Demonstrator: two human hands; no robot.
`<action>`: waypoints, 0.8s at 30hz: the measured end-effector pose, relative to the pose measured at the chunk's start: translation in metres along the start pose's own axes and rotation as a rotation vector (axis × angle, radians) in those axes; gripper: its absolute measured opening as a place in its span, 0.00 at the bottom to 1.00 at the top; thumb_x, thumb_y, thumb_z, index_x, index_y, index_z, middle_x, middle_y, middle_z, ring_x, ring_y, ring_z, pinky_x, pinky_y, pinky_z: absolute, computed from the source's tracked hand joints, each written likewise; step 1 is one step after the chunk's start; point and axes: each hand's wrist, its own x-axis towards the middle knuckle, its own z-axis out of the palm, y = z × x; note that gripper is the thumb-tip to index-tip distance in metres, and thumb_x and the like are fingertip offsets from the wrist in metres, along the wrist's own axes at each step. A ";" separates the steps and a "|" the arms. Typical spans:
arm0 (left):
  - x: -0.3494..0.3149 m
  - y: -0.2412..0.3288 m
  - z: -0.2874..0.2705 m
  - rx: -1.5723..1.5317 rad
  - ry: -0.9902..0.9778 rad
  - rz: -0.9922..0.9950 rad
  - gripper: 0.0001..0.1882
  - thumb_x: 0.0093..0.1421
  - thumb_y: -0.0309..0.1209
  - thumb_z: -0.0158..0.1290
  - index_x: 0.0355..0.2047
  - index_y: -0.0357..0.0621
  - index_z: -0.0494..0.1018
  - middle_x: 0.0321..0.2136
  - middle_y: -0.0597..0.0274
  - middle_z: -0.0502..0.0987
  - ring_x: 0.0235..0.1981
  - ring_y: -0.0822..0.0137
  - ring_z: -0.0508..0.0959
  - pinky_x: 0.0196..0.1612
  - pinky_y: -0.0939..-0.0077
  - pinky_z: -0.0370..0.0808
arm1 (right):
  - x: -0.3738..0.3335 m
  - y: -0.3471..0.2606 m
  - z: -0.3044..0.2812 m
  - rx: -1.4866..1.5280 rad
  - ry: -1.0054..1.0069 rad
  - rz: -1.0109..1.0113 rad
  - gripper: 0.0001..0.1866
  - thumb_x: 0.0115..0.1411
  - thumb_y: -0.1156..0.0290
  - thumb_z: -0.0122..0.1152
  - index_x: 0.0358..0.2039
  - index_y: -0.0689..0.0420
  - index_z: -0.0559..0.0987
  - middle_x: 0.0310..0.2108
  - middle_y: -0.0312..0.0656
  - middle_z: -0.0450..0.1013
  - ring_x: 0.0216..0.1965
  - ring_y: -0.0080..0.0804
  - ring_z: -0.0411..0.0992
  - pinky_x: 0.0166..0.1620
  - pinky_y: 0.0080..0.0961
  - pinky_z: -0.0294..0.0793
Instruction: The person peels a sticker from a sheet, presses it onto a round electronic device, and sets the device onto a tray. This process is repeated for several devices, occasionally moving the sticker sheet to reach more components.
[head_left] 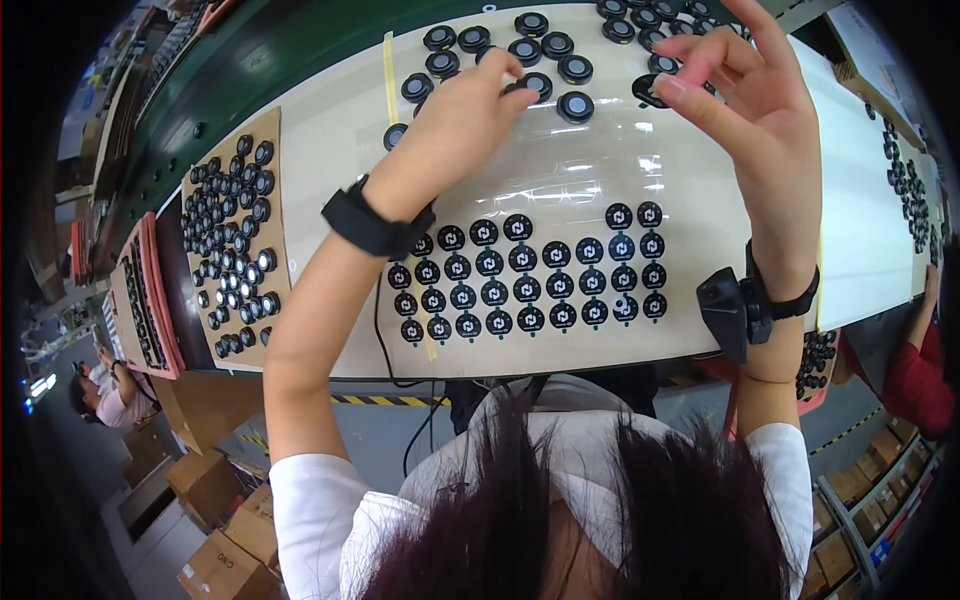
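My left hand [460, 125] reaches over the far middle of the table. Its thumb and fingers are closed at the near edge of a black round part [538, 88] with a grey centre. My right hand [765, 115] is raised to the right, its thumb and forefinger pinching a small black round sticker [648, 92]; the other fingers are spread. Several similar round parts [575, 107] lie around my left hand. Nearer to me, black round stickers [522, 258] with a white emblem sit in rows on a clear sheet [590, 190]. Their top row has a gap.
To the left, a cardboard sheet [270, 185] bears many round parts. A pink-red tray [165, 330] stands beyond it. More parts are on the white surface [860, 200] at right. A thin black cable [378, 335] hangs over the near edge. Other people are at both sides.
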 end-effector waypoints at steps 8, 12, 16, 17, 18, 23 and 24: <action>-0.035 0.064 -0.043 -1.396 -0.052 -0.103 0.17 0.54 0.19 0.49 0.45 0.33 0.63 0.35 0.48 0.74 0.35 0.59 0.77 0.37 0.75 0.76 | -0.004 -0.030 0.029 -0.251 0.427 0.647 0.36 0.46 0.85 0.60 0.55 0.66 0.55 0.19 0.35 0.68 0.29 0.23 0.70 0.40 0.20 0.69; -0.041 0.068 -0.048 -1.217 0.021 -0.066 0.19 0.51 0.15 0.50 0.44 0.31 0.63 0.35 0.47 0.74 0.35 0.58 0.77 0.38 0.74 0.77 | -0.007 -0.022 0.029 -0.162 0.382 0.743 0.35 0.47 0.84 0.60 0.55 0.67 0.54 0.19 0.35 0.68 0.25 0.22 0.70 0.34 0.16 0.71; -0.045 0.073 -0.051 -1.088 0.067 -0.023 0.21 0.49 0.12 0.51 0.44 0.29 0.62 0.35 0.47 0.74 0.36 0.57 0.77 0.39 0.73 0.77 | -0.007 -0.019 0.035 -0.122 0.351 0.733 0.35 0.48 0.83 0.61 0.54 0.68 0.54 0.19 0.36 0.68 0.24 0.21 0.70 0.31 0.14 0.71; -0.046 0.075 -0.052 -1.054 0.098 -0.032 0.21 0.48 0.11 0.51 0.44 0.29 0.62 0.34 0.46 0.74 0.36 0.57 0.77 0.39 0.73 0.77 | -0.006 -0.019 0.036 -0.120 0.357 0.730 0.35 0.48 0.83 0.61 0.54 0.68 0.53 0.19 0.36 0.68 0.23 0.21 0.70 0.31 0.14 0.71; -0.046 0.077 -0.052 -1.019 0.129 -0.041 0.21 0.47 0.10 0.51 0.43 0.28 0.62 0.34 0.46 0.74 0.36 0.58 0.77 0.40 0.73 0.77 | -0.006 -0.020 0.037 -0.116 0.364 0.728 0.35 0.48 0.83 0.61 0.54 0.68 0.53 0.19 0.36 0.68 0.23 0.21 0.70 0.30 0.14 0.71; -0.051 0.080 -0.050 -0.939 0.208 -0.050 0.22 0.45 0.09 0.52 0.42 0.26 0.63 0.34 0.45 0.74 0.36 0.59 0.77 0.41 0.73 0.77 | -0.005 -0.018 0.044 -0.139 0.390 0.698 0.35 0.48 0.83 0.61 0.54 0.68 0.53 0.19 0.36 0.69 0.23 0.20 0.70 0.29 0.13 0.70; -0.052 0.080 -0.050 -0.924 0.226 -0.049 0.22 0.45 0.09 0.52 0.42 0.26 0.63 0.34 0.45 0.74 0.36 0.59 0.77 0.41 0.73 0.77 | -0.005 -0.018 0.046 -0.136 0.392 0.707 0.35 0.48 0.82 0.61 0.54 0.68 0.53 0.19 0.36 0.69 0.23 0.19 0.69 0.29 0.12 0.70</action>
